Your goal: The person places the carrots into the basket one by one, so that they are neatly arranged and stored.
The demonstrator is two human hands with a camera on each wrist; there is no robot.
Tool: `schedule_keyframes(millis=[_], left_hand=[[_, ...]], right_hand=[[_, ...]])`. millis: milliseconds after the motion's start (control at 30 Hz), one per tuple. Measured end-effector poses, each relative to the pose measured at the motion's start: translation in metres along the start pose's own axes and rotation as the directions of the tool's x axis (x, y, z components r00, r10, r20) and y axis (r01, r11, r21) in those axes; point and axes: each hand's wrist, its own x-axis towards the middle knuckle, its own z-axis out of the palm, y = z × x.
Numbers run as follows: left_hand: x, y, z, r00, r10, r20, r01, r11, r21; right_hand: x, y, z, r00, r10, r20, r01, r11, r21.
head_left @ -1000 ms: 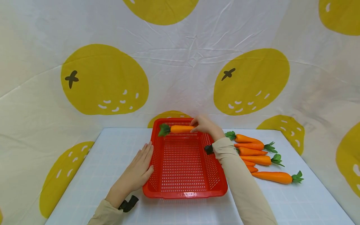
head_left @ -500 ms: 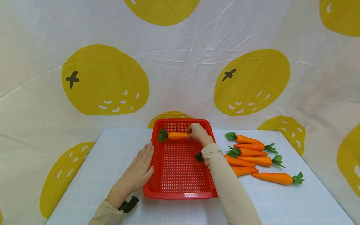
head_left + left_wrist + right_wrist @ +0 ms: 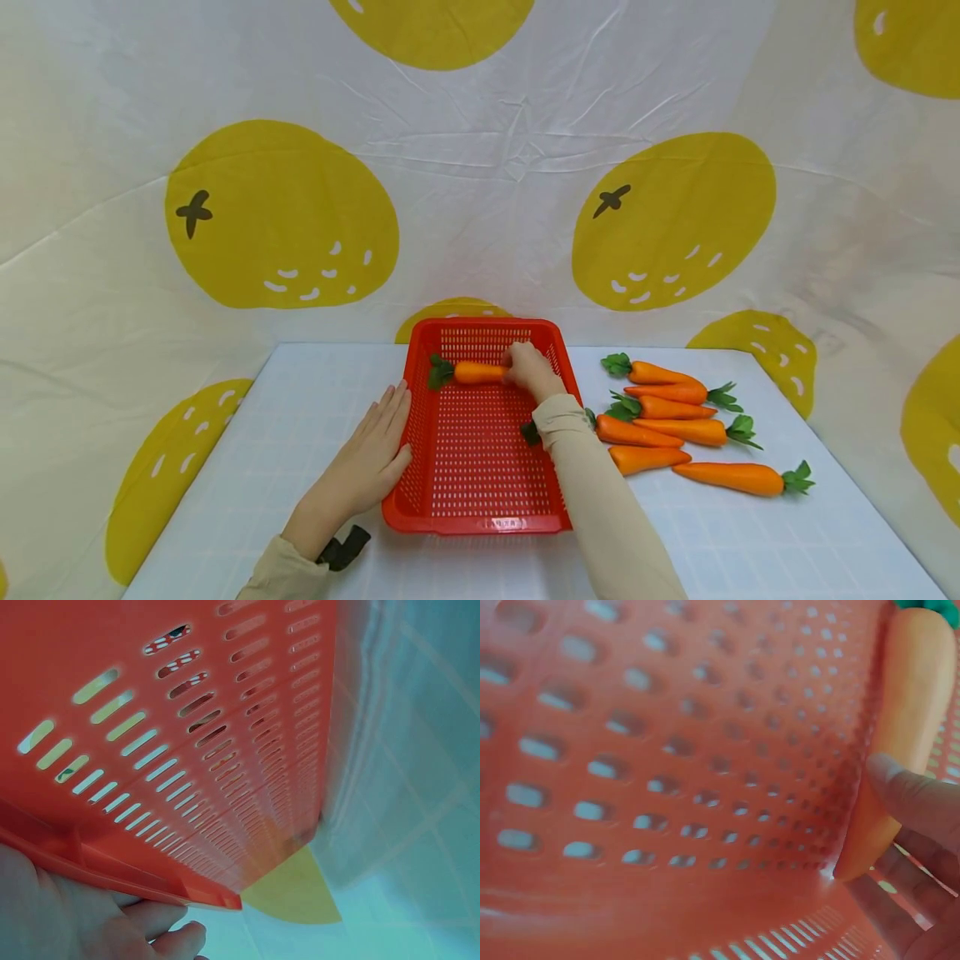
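Note:
A red plastic basket (image 3: 487, 450) with slotted walls stands in the middle of the table. Inside it, near the far wall, lies a carrot (image 3: 478, 372), its green leaves toward the left. My right hand (image 3: 531, 371) holds this carrot by its narrow end; in the right wrist view the thumb lies on one side of the carrot (image 3: 911, 690) and fingers show behind it. My left hand (image 3: 363, 458) rests with straight fingers against the basket's left rim. From the left wrist, the fingers of the left hand (image 3: 97, 922) appear at the rim, partly hidden.
Several carrots with green tops lie to the right of the basket, among them one carrot (image 3: 731, 477) nearest the front and another carrot (image 3: 663, 373) farthest back. My right sleeve (image 3: 607, 500) passes over the basket's right wall. A fruit-print cloth (image 3: 480, 208) hangs behind the table.
My right hand has lowered the carrot from above the basket's far rim to inside the basket, with a small shift to the right lately. The left hand stays in place.

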Motion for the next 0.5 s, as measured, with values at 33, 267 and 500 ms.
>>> schedule_keyframes(millis=[33,267,500], left_hand=[[0.0,0.0,0.0,1.0,0.0,-0.001,0.0,1.0,-0.002],[0.0,0.002,-0.001,1.0,0.001,0.003,-0.001,1.0,-0.01],[0.0,0.001,-0.001,1.0,0.007,-0.001,-0.007,1.0,-0.012]], right_hand=[[0.0,0.001,0.001,1.0,0.001,0.002,-0.001,1.0,-0.004],[0.001,0.004,0.005,1.0,-0.008,-0.006,0.008,1.0,-0.023],[0.004,0.001,-0.006,0.999,-0.051,0.003,0.051,0.998,-0.031]])
